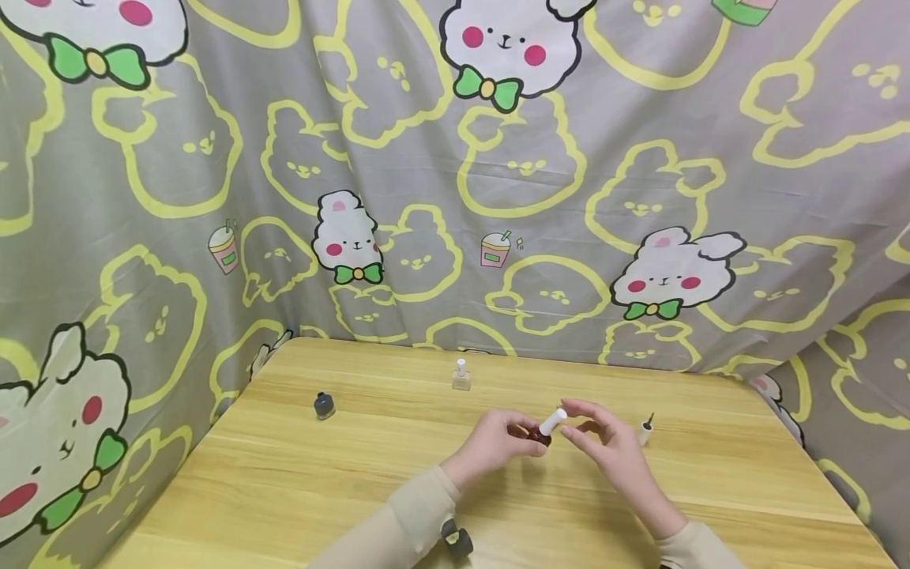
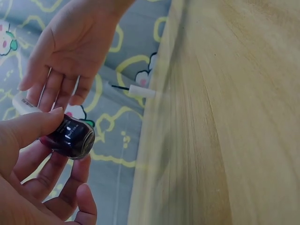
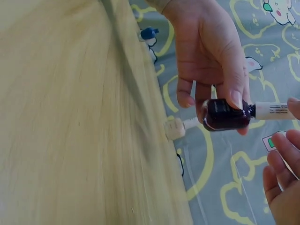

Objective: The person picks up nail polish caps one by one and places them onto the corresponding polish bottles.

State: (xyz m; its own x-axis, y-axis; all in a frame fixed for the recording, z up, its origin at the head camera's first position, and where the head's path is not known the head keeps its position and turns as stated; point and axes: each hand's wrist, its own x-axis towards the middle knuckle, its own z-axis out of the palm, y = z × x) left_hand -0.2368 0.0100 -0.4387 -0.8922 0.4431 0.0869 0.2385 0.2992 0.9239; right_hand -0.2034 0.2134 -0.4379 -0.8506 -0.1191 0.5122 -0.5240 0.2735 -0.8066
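Note:
My left hand (image 1: 494,444) pinches a dark red nail polish bottle (image 2: 70,137) between thumb and fingers, above the table. Its white cap (image 1: 552,422) points up and to the right, toward my right hand (image 1: 610,442). The right hand's fingers are loosely bent around the space by the cap's end; in the right wrist view its thumb (image 3: 294,108) is at the cap, and whether they touch I cannot tell. Just beyond the right hand, a white cap with a dark brush (image 1: 646,430) stands on the table, brush upward.
On the wooden table (image 1: 270,490) a dark blue polish bottle (image 1: 324,406) stands at the left. A clear bottle with a white cap (image 1: 461,375) stands near the back edge. A black object (image 1: 456,539) shows by the left forearm. A patterned curtain (image 1: 426,158) hangs behind.

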